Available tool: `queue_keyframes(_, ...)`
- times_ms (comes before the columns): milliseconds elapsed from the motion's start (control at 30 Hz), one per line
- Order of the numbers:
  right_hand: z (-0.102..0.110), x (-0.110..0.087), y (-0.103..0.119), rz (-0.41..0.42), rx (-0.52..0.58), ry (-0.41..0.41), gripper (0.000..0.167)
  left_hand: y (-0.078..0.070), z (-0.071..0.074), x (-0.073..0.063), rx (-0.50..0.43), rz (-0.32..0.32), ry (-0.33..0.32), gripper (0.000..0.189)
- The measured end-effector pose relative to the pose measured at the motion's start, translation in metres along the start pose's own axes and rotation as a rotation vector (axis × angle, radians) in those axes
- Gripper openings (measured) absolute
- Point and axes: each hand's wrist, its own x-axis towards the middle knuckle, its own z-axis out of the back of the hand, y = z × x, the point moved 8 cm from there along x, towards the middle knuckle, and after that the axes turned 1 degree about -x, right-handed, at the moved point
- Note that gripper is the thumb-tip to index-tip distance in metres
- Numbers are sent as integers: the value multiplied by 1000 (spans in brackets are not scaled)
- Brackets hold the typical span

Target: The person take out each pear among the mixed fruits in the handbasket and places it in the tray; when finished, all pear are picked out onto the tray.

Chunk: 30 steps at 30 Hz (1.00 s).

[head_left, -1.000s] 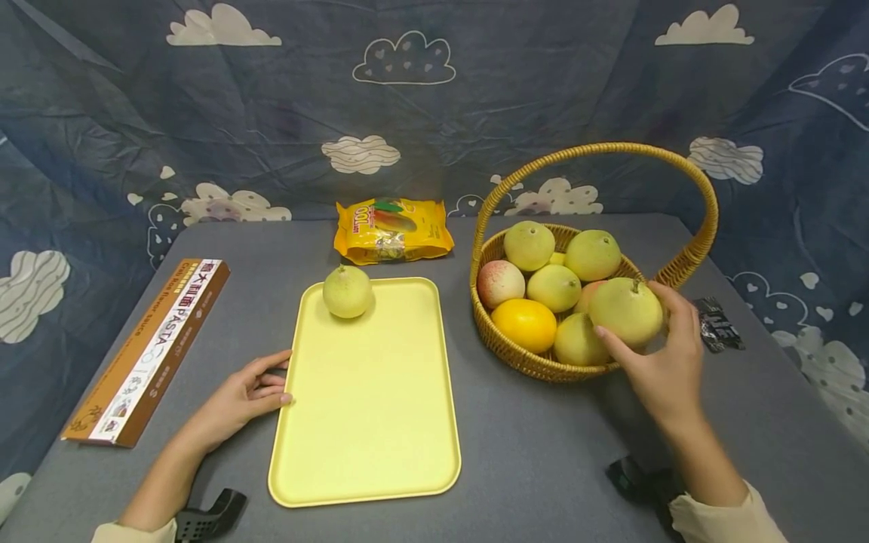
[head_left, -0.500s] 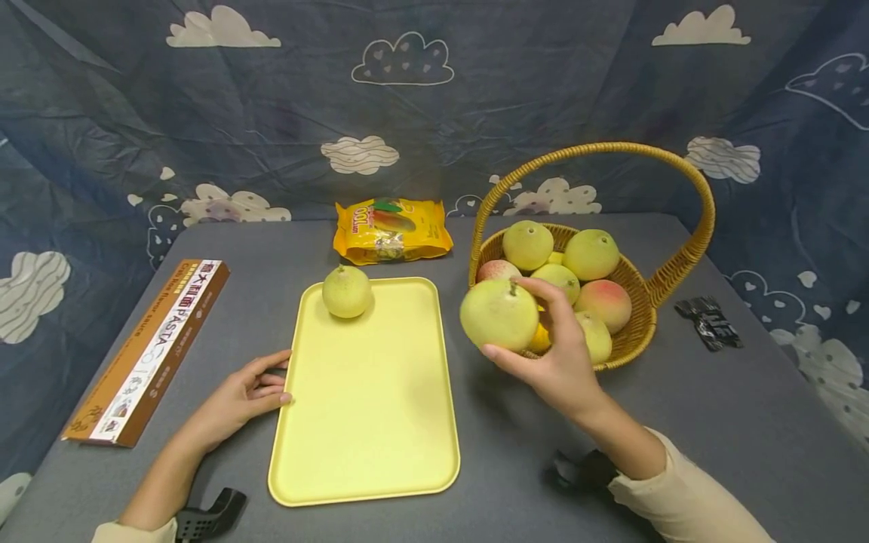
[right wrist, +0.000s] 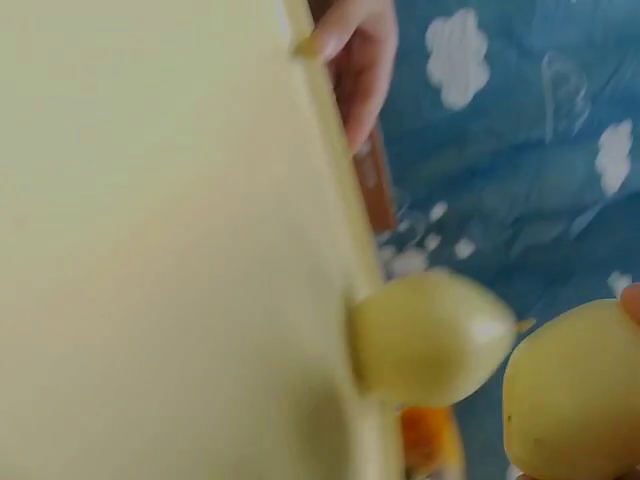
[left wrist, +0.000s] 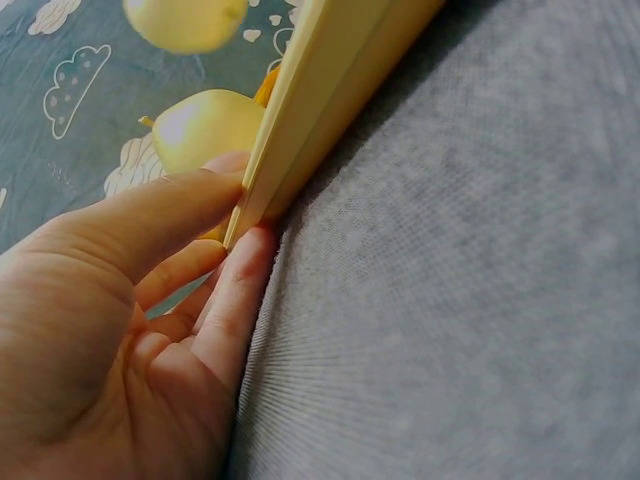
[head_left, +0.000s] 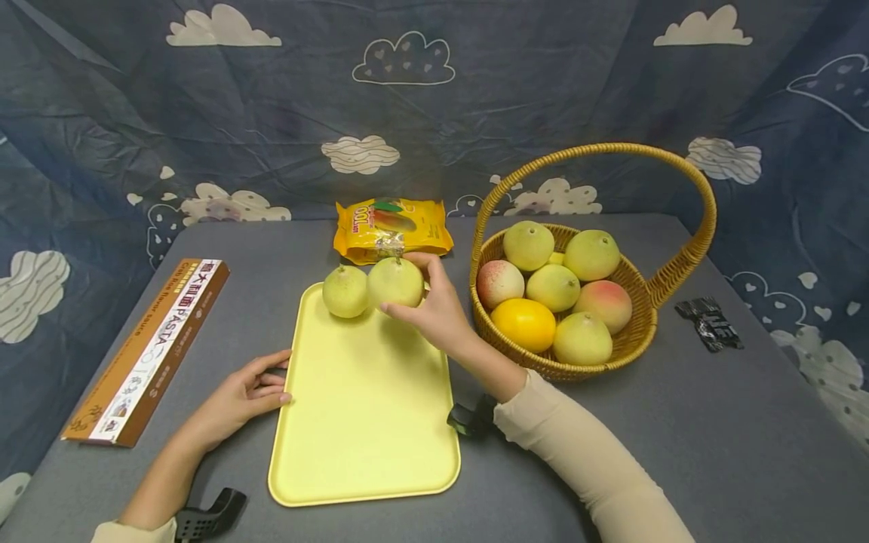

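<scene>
My right hand grips a pale green round fruit with a short stem, holding it above the far end of the yellow tray. Right beside it, a similar fruit sits at the tray's far left corner. In the right wrist view the held fruit appears at the lower right, fingertips at its edge. My left hand pinches the tray's left rim. The left wrist view shows its thumb over the rim and the other fingers at the outer side.
Right of the tray stands a wicker basket with a tall handle, holding several green fruits, peaches and a yellow-orange fruit. A yellow packet lies behind the tray, a pasta box at left, a black wrapper at far right.
My right hand has lifted the green fruit from the basket and carried it left, over the tray's far end. The left hand and tray have stayed in place.
</scene>
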Motion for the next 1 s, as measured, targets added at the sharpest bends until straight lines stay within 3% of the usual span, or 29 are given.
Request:
queue_keyframes(167,-7,13,-43,-117,-48,-16,67,0,0,1,-3,-6,-1,62)
queue_keyframes(367,-12,18,-69,-181,-105,2,67,0,0,0,14,-4,-13,61)
queue_keyframes(600,-15,21,-73,-184,-158,52,69,0,1,1,21,-10,-14,61)
queue_keyframes(1000,-17,24,-75,-198,-196,48,72,0,0,0,30,-11,-18,61)
